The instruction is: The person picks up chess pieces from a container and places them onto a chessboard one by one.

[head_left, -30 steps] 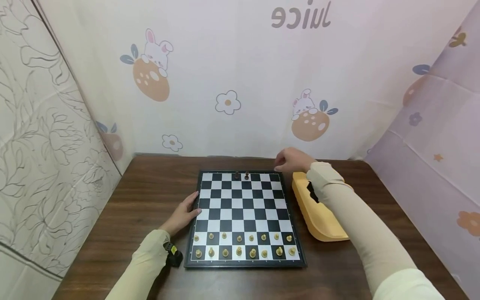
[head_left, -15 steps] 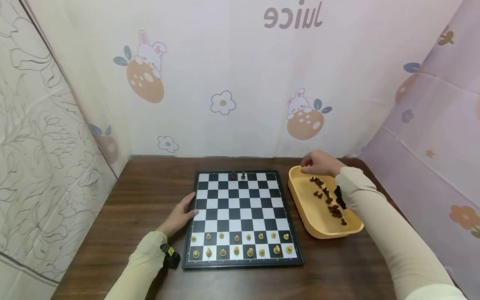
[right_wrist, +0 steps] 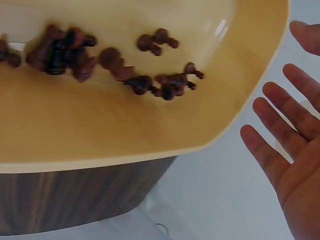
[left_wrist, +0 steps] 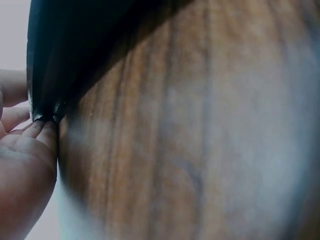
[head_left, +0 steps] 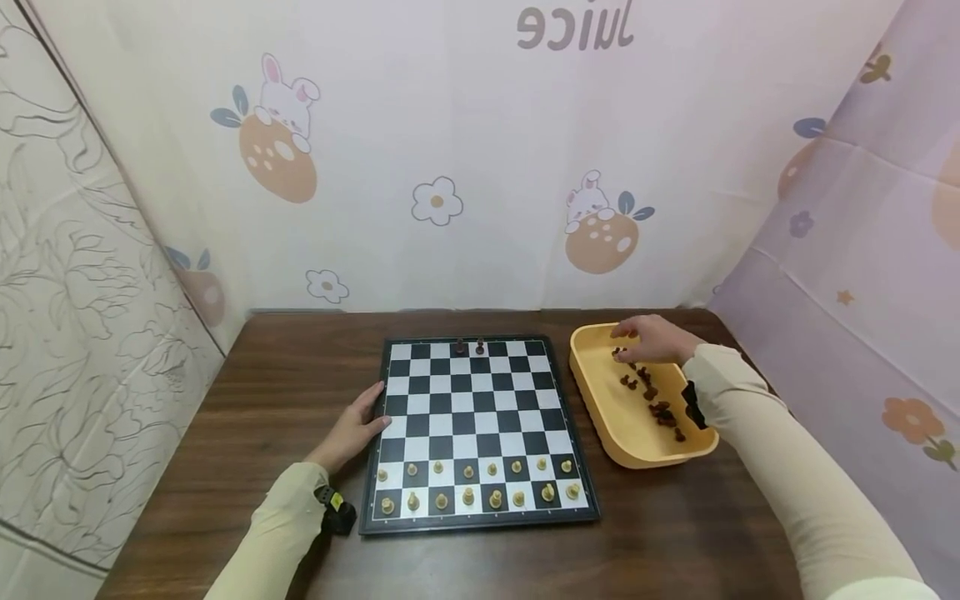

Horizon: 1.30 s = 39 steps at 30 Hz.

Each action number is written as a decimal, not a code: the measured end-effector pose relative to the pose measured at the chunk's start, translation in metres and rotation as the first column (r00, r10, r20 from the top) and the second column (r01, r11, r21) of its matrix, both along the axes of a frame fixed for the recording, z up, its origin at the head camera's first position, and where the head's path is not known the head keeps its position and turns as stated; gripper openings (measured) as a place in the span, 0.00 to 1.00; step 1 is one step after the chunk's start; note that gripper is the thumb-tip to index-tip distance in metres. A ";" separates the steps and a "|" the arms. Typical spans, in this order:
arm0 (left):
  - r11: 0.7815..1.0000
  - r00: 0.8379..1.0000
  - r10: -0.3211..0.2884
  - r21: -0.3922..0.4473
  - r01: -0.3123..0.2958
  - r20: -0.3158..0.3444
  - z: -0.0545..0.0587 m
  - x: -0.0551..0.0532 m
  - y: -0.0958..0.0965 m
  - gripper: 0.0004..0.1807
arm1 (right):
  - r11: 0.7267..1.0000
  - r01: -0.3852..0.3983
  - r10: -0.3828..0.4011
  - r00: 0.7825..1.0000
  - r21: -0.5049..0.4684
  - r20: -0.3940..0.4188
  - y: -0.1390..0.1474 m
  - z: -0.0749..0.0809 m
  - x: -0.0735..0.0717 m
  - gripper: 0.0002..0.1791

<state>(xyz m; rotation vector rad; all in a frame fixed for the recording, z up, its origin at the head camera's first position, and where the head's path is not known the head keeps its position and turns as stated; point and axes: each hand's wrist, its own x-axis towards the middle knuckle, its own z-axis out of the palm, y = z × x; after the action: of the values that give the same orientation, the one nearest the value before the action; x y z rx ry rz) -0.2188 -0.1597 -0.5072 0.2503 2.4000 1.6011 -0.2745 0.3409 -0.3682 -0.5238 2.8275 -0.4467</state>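
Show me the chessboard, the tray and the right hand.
Chessboard [head_left: 472, 417]: head view, bare middle squares.
Tray [head_left: 625, 410]: head view, bare inside floor.
Right hand [head_left: 657, 338]: head view, back of the hand.

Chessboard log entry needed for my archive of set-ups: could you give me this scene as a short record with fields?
Board: chessboard, flat on a brown table
Light pieces: sixteen, standing in the two nearest rows
Dark pieces on board: two, side by side in the farthest row
Container: yellow tray, right of the board
Tray contents: loose dark pieces
Left hand: touches the board's left edge
Right hand: over the tray's far end, fingers spread, holding nothing
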 end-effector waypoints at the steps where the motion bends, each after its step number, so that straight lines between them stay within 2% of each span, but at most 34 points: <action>1: 1.000 1.000 0.000 -0.002 0.000 -0.002 0.000 0.000 0.000 0.37 | 1.000 -0.001 0.000 1.000 0.006 0.011 0.001 -0.001 0.001 0.28; 5: 1.000 1.000 0.002 -0.007 -0.002 -0.001 0.002 0.000 -0.002 0.37 | 1.000 -0.024 0.024 0.999 0.015 0.039 0.007 -0.008 0.004 0.26; 17: 1.000 1.000 -0.009 0.029 0.009 0.006 0.003 -0.001 -0.003 0.37 | 0.995 -0.097 0.097 0.995 -0.018 0.023 0.017 -0.032 0.001 0.19; 20: 1.000 1.000 -0.009 0.025 0.008 0.009 0.002 -0.001 -0.002 0.37 | 0.995 -0.089 0.090 0.995 -0.034 0.044 0.017 -0.037 0.001 0.18; 27: 1.000 1.000 -0.005 0.015 0.004 0.022 0.000 0.000 -0.001 0.37 | 0.996 -0.084 0.083 0.995 0.012 0.058 0.020 -0.050 0.000 0.18; 34: 1.000 1.000 0.001 0.020 -0.001 0.024 0.001 0.002 -0.001 0.37 | 0.992 -0.120 0.119 0.993 0.044 0.019 0.017 -0.050 0.001 0.13; 39: 1.000 0.999 0.000 0.009 0.000 0.034 0.000 0.002 0.000 0.37 | 0.994 -0.101 0.100 0.995 0.041 0.015 0.018 -0.051 0.003 0.09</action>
<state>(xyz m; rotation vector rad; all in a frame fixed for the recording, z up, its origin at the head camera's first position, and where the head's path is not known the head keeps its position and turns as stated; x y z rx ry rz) -0.2167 -0.1595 -0.5074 0.2232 2.3686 1.6034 -0.2719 0.3586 -0.4192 -0.6485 2.7762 -0.3697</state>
